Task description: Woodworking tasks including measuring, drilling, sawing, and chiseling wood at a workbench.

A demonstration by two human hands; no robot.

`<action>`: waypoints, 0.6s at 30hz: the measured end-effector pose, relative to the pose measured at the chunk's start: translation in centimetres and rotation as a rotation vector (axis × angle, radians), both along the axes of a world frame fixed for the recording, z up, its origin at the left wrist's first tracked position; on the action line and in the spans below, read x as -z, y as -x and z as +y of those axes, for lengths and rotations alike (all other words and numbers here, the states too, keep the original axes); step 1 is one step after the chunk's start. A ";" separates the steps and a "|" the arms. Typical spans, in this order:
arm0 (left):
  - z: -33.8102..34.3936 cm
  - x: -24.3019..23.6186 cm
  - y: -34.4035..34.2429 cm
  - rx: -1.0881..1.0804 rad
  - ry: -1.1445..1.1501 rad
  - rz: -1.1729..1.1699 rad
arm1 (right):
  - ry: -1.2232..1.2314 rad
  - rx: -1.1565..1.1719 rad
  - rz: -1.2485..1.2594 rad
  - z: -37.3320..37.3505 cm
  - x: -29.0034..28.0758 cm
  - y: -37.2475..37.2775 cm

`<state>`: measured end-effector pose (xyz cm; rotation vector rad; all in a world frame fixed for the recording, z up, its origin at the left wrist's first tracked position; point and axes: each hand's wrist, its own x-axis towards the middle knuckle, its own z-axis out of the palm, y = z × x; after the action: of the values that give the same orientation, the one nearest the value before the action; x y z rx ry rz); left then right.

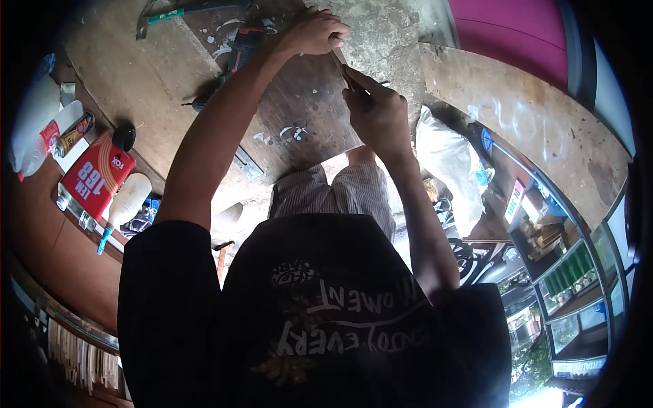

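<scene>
My right hand [379, 102] is closed around a narrow, dark, flat-edged strip [339, 60], with the index finger stretched along it. Its kind is unclear from here. The strip's far end runs up to my left hand [316, 32], whose fingers are curled at the far edge of a dark, stained wooden board [292, 102]. What those curled fingers hold is hidden. Beyond my left forearm lies a dark power drill with red parts [245, 46], partly covered by the arm. A hammer with a green handle [178, 12] rests farther left.
On the left stand a red can [98, 175], a white bottle with a blue nozzle [129, 198] and a spray can [73, 134]. A flat metal piece [247, 163] lies by the board's near edge. At right are a white sack [445, 160] and a curved plywood panel [503, 102].
</scene>
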<state>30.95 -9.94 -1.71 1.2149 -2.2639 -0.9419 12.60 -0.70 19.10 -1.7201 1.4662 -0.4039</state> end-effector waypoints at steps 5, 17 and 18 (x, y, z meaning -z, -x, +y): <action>0.8 -0.7 -2.7 -0.043 0.115 0.010 | -0.313 0.049 0.085 7.9 -15.3 4.9; 0.6 2.3 -3.7 -0.019 -0.009 -0.012 | -0.255 0.008 0.020 6.7 -7.1 3.6; 1.8 1.8 -2.5 -0.068 0.226 -0.016 | -0.150 0.045 -0.017 9.1 -9.3 5.8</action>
<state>33.41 -8.10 -3.54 1.1945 -2.2539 -0.6339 6.82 8.39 28.44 -1.5641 1.4866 -0.3226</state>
